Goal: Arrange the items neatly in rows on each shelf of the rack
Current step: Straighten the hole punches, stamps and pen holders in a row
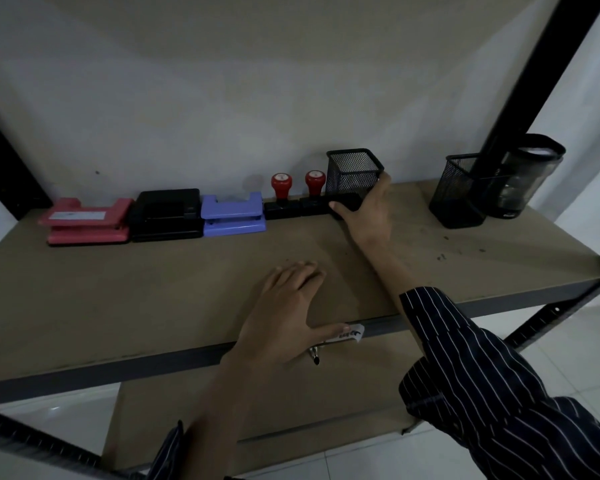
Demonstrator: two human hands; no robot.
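Cup (352, 169) of black mesh (square, upright) in right hand (366, 209).

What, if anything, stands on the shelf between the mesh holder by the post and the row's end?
Nothing visible: bare shelf lies between that mesh holder and the end holder, gripped by the right hand.

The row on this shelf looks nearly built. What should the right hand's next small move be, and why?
Probably release the mesh cup and reach right for the second cup. The right hand grips the first cup already beside the stamps, continuing the row of punches, while the second cup and round holder stand apart across a bare gap.
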